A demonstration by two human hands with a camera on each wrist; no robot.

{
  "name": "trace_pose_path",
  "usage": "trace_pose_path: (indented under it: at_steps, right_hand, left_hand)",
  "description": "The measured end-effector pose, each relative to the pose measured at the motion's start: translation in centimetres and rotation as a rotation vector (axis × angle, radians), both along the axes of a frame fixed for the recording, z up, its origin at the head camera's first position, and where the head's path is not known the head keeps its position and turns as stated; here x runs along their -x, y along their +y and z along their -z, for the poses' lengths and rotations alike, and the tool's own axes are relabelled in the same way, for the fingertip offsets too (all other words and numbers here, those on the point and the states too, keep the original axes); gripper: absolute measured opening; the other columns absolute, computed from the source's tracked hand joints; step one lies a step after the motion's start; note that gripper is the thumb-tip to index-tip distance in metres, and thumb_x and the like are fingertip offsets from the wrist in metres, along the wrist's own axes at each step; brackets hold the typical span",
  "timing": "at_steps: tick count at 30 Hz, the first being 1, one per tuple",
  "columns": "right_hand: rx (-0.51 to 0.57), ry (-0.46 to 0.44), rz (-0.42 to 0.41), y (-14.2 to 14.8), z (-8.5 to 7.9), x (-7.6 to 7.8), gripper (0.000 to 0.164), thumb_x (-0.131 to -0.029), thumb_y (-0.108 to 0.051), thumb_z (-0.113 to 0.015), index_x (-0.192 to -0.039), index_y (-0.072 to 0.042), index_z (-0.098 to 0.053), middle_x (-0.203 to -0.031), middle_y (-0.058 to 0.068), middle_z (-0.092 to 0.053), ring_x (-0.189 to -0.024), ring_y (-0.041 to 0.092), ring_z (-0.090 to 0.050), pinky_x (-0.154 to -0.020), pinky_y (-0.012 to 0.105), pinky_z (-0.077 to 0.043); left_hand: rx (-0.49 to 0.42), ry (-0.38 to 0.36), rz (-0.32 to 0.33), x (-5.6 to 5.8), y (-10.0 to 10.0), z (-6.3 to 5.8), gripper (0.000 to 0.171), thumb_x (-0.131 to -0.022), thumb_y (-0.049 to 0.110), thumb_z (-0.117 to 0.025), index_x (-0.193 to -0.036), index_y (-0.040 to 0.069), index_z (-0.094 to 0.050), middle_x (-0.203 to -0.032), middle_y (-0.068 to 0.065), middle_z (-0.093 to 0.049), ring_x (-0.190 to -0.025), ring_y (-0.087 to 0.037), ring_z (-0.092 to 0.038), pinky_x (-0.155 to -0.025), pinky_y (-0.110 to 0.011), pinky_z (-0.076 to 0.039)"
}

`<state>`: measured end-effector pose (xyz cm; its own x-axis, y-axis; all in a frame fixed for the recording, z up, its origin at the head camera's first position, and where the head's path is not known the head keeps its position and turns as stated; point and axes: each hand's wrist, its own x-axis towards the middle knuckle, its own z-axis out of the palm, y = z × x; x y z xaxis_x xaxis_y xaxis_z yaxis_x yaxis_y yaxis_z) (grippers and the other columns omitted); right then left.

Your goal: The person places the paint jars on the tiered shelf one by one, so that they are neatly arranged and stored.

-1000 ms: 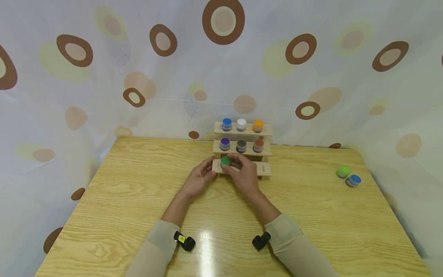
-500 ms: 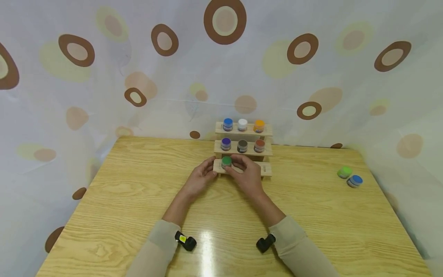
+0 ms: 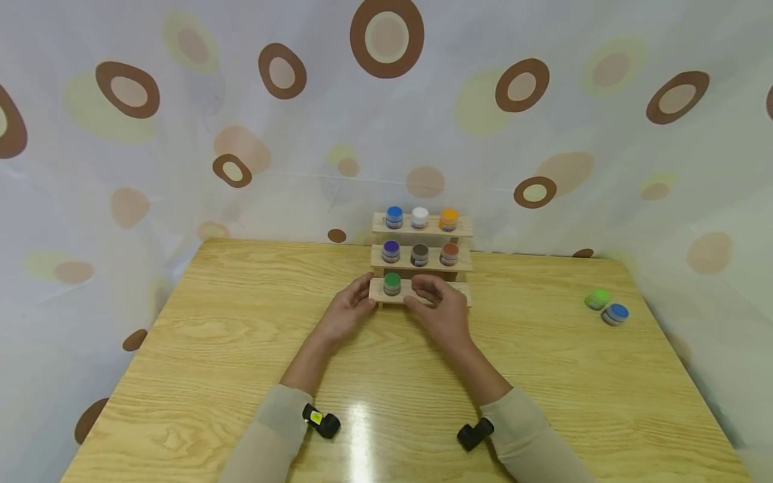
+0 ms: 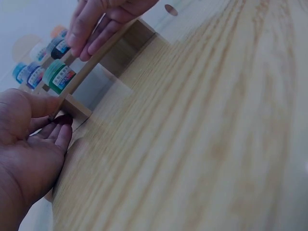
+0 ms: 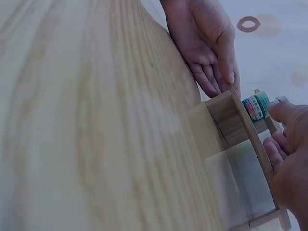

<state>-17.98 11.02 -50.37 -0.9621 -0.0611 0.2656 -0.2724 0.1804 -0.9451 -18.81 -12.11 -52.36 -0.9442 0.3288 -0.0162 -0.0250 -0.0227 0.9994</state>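
A three-step wooden rack (image 3: 461,293) stands at the back of the table with small paint jars on it. At its left end my left hand (image 3: 345,312) pinches the lowest shelf, thumb on the edge and fingers beside it. A paint jar with a green lid (image 3: 392,284) sits upright on that shelf, near the left end. Just right of the jar, my right hand (image 3: 443,312) hovers over the shelf, apart from the jar, fingers loosely bent and holding nothing. The green jar (image 4: 58,76) also shows in the left wrist view, between the two hands.
Blue (image 3: 394,217), white (image 3: 419,218) and orange (image 3: 449,219) jars line the top shelf. Purple (image 3: 390,251), dark brown (image 3: 419,254) and red-brown (image 3: 449,253) jars fill the middle one. A light green jar (image 3: 598,299) and a blue-lidded jar (image 3: 615,314) lie far right.
My right hand has let go of the green jar and drawn back to the right. The jar stays on the lowest shelf. The left hand keeps its place at the rack.
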Motion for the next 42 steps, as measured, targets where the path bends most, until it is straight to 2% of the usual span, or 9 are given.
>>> trace_pose_path:
  at_steps: [7,13,24,35,42]
  right_hand:
    - [0.003,-0.049,0.021,1.0,-0.1,-0.4,0.041,-0.091,-0.003,-0.084,-0.128,0.003,-0.069,-0.126,0.023,-0.070,-0.117,0.036,-0.071,-0.095,0.024,-0.059]
    - [0.022,-0.066,0.054,2.3,-0.2,-0.5,0.039,-0.092,-0.005,-0.083,-0.127,-0.001,-0.069,-0.128,0.021,-0.069,-0.119,0.035,-0.070,-0.095,0.023,-0.058]
    - [0.052,-0.050,0.118,5.1,-0.5,-0.2,0.040,-0.093,-0.003,-0.081,-0.128,0.009,-0.066,-0.129,0.027,-0.066,-0.120,0.039,-0.067,-0.096,0.022,-0.057]
    - [0.088,0.035,0.179,6.9,-0.6,0.4,0.031,-0.093,-0.002,-0.081,-0.120,0.009,-0.071,-0.118,0.027,-0.072,-0.103,0.023,-0.073,-0.093,0.023,-0.059]
    - [0.063,0.046,0.234,8.1,-0.4,0.7,0.026,-0.094,-0.004,-0.080,-0.117,0.007,-0.073,-0.114,0.025,-0.073,-0.097,0.014,-0.071,-0.088,0.020,-0.060]
  left_hand:
    - [-0.007,-0.008,0.009,0.0,0.0,0.0,0.064,-0.111,0.003,-0.050,-0.167,0.000,-0.021,-0.165,-0.023,-0.038,-0.153,-0.035,-0.038,-0.125,-0.045,-0.034]
    - [-0.002,-0.002,0.001,-0.1,0.0,0.0,0.063,-0.110,0.002,-0.051,-0.167,0.000,-0.022,-0.165,-0.023,-0.038,-0.153,-0.036,-0.039,-0.124,-0.044,-0.036]
    - [0.010,-0.025,-0.017,-0.1,0.1,-0.1,0.063,-0.110,0.002,-0.052,-0.167,0.001,-0.024,-0.164,-0.022,-0.041,-0.152,-0.034,-0.040,-0.125,-0.044,-0.035]
    - [0.012,-0.026,-0.020,-0.4,-0.1,-0.1,0.064,-0.110,0.003,-0.052,-0.167,0.002,-0.024,-0.165,-0.019,-0.040,-0.152,-0.032,-0.040,-0.125,-0.043,-0.035]
    - [0.006,-0.015,-0.004,-0.2,0.0,-0.2,0.064,-0.110,0.003,-0.052,-0.167,0.001,-0.023,-0.165,-0.021,-0.040,-0.152,-0.034,-0.040,-0.125,-0.045,-0.035]
